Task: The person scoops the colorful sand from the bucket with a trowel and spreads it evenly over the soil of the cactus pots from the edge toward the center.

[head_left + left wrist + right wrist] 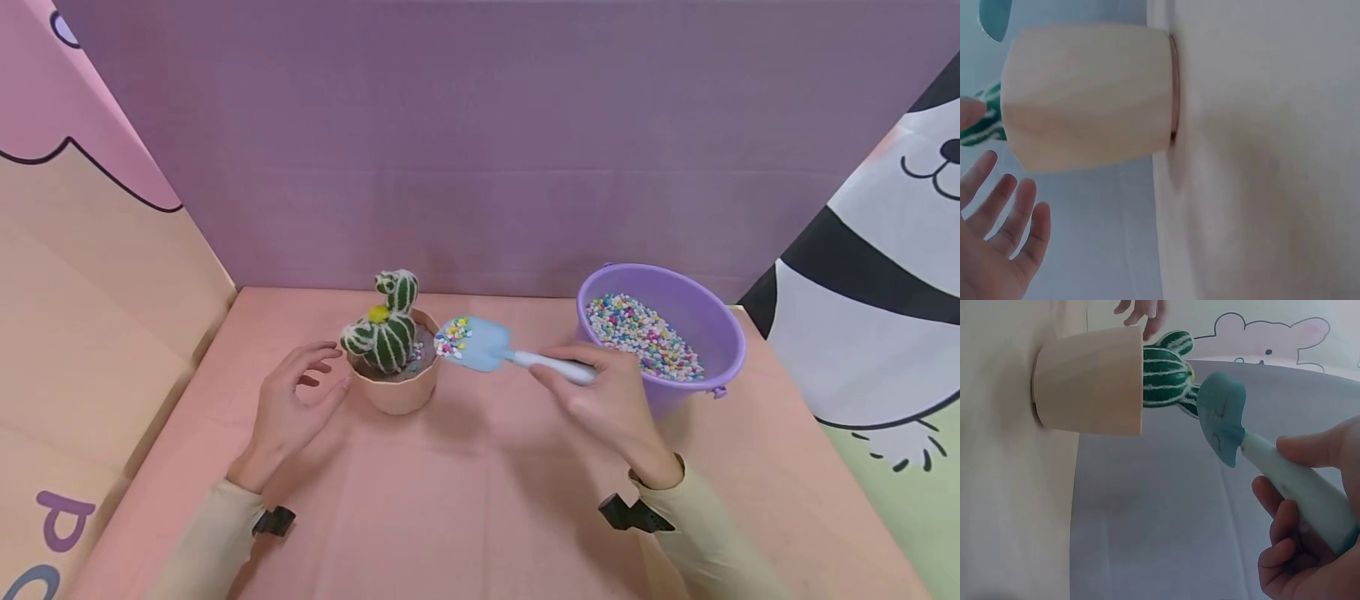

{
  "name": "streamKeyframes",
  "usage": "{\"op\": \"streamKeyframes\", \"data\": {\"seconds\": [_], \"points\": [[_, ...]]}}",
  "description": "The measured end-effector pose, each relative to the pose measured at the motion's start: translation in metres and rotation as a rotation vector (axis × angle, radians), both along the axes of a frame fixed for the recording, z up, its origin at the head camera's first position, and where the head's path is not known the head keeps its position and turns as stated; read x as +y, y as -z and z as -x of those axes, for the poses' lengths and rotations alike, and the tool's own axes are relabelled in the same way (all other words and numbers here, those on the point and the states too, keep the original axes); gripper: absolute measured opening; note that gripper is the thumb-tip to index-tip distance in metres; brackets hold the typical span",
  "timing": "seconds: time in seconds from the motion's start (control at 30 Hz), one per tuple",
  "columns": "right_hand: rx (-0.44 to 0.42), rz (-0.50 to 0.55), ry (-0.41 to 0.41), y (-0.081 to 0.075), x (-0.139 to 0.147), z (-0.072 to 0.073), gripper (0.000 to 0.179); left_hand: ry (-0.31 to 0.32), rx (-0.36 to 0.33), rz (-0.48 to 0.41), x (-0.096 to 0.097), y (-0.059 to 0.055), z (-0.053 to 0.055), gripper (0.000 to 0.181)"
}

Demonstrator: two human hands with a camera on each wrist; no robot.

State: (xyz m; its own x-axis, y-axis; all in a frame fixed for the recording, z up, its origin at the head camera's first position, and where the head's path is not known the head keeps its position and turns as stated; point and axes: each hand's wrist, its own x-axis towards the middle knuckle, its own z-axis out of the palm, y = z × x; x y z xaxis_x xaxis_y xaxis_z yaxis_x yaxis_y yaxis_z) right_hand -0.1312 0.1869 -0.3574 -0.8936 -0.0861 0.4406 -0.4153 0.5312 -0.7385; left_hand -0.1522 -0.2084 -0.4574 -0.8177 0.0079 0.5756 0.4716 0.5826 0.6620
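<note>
My right hand (603,396) grips the pale handle of a small blue toy shovel (487,343). Colourful little pebbles (454,336) lie at the tip of its blade, which is raised by the right rim of a peach flower pot (397,393). A green striped cactus (392,343) with a yellow flower stands in the pot, with grey fill and a few pebbles around it. On the pot's left, my left hand (292,408) has its fingers spread and loosely bent, holding nothing. The left wrist view shows those fingers (1019,212) apart from the pot (1085,100).
A purple bucket (701,325) partly filled with many-coloured pebbles (645,337) stands right of my right hand. The pink tabletop (450,517) meets a purple back wall (480,150). Printed panels, one with a panda (862,317), flank both sides.
</note>
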Motion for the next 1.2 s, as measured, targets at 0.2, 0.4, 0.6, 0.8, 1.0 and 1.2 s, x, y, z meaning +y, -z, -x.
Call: {"op": "streamKeyframes", "data": {"seconds": [0.2, 0.4, 0.6, 0.8, 1.0, 1.2], "points": [[-0.01, -0.028, -0.014, 0.004, -0.012, 0.007, 0.017, 0.066, -0.079, 0.059, -0.009, 0.004, 0.012, 0.057], [-0.038, -0.049, -0.009, 0.009, -0.021, 0.014, 0.02, 0.151, -0.094, 0.122, -0.018, 0.004, 0.025, 0.073], [-0.031, -0.084, -0.017, 0.013, -0.031, 0.02, 0.022, 0.197, -0.127, 0.181, -0.025, 0.004, 0.032, 0.08], [0.074, -0.158, -0.018, 0.014, -0.036, 0.024, 0.023, 0.196, -0.094, 0.194, -0.028, 0.007, 0.038, 0.07], [0.178, -0.211, -0.027, 0.015, -0.038, 0.027, 0.023, 0.183, -0.07, 0.189, -0.027, 0.006, 0.042, 0.043], [0.275, -0.238, -0.043, 0.018, -0.04, 0.03, 0.023, 0.17, -0.153, 0.144, -0.02, 0.004, 0.039, 0.037]]}}
